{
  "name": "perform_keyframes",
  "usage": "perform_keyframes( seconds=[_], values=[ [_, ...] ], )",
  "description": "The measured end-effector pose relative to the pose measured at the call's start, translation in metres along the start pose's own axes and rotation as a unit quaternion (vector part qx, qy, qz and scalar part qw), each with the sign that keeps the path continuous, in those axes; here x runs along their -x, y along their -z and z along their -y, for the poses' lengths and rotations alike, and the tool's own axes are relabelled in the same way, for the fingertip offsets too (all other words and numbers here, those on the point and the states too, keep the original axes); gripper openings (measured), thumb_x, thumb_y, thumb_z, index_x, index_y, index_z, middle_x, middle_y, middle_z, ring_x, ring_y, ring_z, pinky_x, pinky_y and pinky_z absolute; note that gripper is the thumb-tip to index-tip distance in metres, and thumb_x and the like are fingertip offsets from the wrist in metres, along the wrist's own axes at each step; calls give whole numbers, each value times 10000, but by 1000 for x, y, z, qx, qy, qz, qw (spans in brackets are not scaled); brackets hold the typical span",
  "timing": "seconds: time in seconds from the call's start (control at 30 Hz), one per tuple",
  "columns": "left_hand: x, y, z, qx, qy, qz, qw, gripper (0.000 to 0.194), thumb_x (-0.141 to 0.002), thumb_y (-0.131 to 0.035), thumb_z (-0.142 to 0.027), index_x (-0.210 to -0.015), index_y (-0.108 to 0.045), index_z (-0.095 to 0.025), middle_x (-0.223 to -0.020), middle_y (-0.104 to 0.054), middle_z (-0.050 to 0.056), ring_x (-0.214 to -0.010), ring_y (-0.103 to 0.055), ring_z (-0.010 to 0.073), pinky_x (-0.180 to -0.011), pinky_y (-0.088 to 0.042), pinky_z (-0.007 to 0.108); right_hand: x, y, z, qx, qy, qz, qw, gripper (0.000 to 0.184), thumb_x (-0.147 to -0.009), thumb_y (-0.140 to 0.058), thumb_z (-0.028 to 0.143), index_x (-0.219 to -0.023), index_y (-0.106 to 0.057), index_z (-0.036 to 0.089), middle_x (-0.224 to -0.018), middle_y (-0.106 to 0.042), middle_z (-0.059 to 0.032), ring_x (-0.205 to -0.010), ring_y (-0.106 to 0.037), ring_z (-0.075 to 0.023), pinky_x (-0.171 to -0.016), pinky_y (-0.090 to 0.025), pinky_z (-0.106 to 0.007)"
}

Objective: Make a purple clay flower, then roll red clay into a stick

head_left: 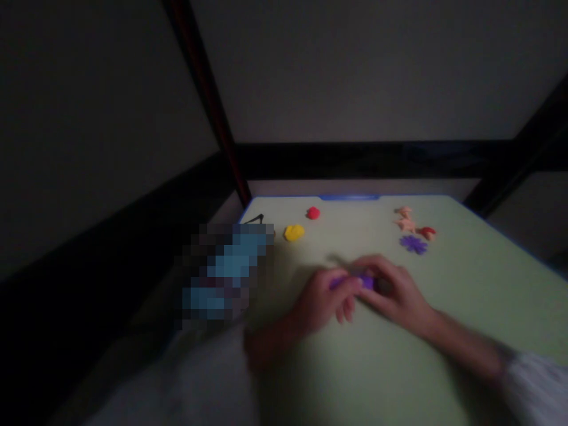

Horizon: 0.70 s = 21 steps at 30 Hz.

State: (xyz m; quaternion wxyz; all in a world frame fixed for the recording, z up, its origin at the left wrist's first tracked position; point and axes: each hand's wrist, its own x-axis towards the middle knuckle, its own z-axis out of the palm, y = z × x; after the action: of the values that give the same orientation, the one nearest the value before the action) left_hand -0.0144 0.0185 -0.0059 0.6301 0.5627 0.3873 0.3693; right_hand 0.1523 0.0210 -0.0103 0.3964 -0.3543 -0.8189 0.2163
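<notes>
Both my hands meet over the pale green table (364,367), fingers closed around a small purple piece of what looks like modelling clay (367,281). My left hand (320,299) pinches its left end between thumb and fingers, with the lower fingers curled beneath. From the other side, my right hand (402,293) grips it with thumb and fingertips. Much of the purple piece is covered by the fingers, and its exact shape is blurred. Beyond my right hand lies a flat purple flower-like shape (414,244) with several petals.
A yellow lump (294,232) and a red lump (313,213) lie at the back left. Right of centre are peach-coloured shapes (405,224) and a small red-topped mushroom shape (428,232). A pixelated blue patch (235,266) covers something at the table's left edge.
</notes>
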Motion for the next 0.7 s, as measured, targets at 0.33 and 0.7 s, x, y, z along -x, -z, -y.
perform_keyframes(
  seconds=[0.33, 0.7],
  values=[
    [-7, 4, 5, 257, -21, -84, 963, 319, -765, -616, -304, -1024, -609, -117, -1011, -650, 109, -868, -631, 173, -823, -492, 329, -4, 0, 10, 85, 74, -35, 993, 233, -891, -495, 197, -1100, -586, 149, -755, -527, -38, -675, -527, -136, -590, -469, -253],
    [-8, 12, 2, 88, -83, -118, 986, 124, -716, -587, -220, -810, -585, -140, -708, -570, 9, -668, -545, 115, -685, -456, 265, -5, -4, 1, 83, 58, -86, 991, 221, -878, -487, 193, -1063, -601, 154, -784, -523, -38, -706, -522, -145, -609, -482, -262]
  ],
)
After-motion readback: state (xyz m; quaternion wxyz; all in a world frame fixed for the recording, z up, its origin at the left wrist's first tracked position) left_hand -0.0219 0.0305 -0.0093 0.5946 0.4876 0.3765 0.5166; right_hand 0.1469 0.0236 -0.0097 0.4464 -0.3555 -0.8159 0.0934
